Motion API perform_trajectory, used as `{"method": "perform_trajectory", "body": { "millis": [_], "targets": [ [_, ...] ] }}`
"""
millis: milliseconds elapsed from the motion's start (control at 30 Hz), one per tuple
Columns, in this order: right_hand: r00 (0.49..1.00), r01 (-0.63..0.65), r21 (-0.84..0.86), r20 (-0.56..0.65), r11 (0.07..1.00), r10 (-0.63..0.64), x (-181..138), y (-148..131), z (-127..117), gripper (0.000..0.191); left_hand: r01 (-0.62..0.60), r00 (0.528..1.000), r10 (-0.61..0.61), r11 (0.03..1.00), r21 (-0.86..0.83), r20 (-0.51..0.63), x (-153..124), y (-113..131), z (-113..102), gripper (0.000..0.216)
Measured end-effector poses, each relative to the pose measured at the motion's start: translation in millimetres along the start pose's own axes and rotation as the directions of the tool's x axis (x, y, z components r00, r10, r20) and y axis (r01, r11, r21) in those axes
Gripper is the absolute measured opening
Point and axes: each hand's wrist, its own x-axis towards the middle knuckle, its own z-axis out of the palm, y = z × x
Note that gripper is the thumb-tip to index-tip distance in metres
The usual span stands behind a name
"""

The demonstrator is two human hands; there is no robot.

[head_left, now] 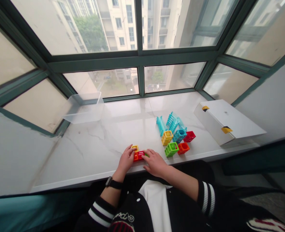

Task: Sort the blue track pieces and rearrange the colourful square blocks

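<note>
Close to the sill's front edge, my left hand (pixel 127 158) and my right hand (pixel 155 163) grip a small group of plastic toy blocks from both sides. A red block (pixel 140 155) shows in the middle of the group, with a yellow block (pixel 135 148) behind it at the left. An orange block (pixel 135 157) is beside my left fingers. Part of a green block (pixel 146 154) peeks out under my right fingers. How the blocks join is partly hidden by my fingers.
Right of my hands stand loose blocks: yellow (pixel 167 138), blue (pixel 179 136), green (pixel 171 149), orange (pixel 183 148) and red (pixel 189 136). Behind them lie light-blue ribbed pieces (pixel 173 122). A clear plastic bin (pixel 84 116) is at the back left, a white box (pixel 229 120) at the right.
</note>
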Motion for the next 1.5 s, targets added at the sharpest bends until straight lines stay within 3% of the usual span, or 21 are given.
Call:
{"method": "perform_trajectory", "body": {
  "millis": [200,567,800,967,1133,1233,1333,1500],
  "targets": [
    [0.999,-0.016,0.022,-0.034,1.000,0.017,0.7,7.6,6.6,0.049,-0.014,0.998,0.017,0.999,-0.041,0.058,4.1,-2.8,-4.1,0.035],
    [0.998,-0.010,0.053,-0.061,0.999,0.013,-0.6,11.1,12.3,0.051,-0.057,0.998,0.056,0.990,-0.126,-0.014,-2.3,9.6,-9.9,0.040],
    [0.998,-0.011,0.049,-0.055,0.999,0.014,-0.8,12.2,12.0,0.053,-0.154,0.976,0.143,0.986,-0.058,-0.161,-6.0,14.2,-11.2,0.038],
    [0.998,-0.015,0.058,-0.053,0.998,0.018,-0.9,12.7,14.2,0.056,-0.215,0.931,0.184,0.975,-0.065,-0.315,-5.7,26.6,-22.4,0.039],
    [0.999,-0.016,0.055,-0.040,0.998,0.018,-0.4,13.2,15.3,0.059,-0.200,0.900,0.153,0.977,-0.075,-0.407,-6.7,39.7,-36.9,0.037],
    [0.998,-0.003,0.079,-0.058,0.997,0.008,-0.9,12.7,12.6,0.059,-0.139,0.933,0.025,0.946,-0.294,-0.359,-7.2,44.9,-38.6,0.041],
    [0.989,0.033,0.159,-0.147,0.987,-0.010,-2.9,8.7,4.4,0.063,-0.024,0.975,-0.111,0.807,-0.590,-0.191,-7.7,48.5,-35.1,0.049],
    [0.920,0.159,0.384,-0.392,0.909,0.005,-7.9,-2.9,-19.8,0.072,0.060,0.991,-0.129,0.618,-0.784,-0.026,-12.9,61.6,-24.9,0.049]
  ]
}}
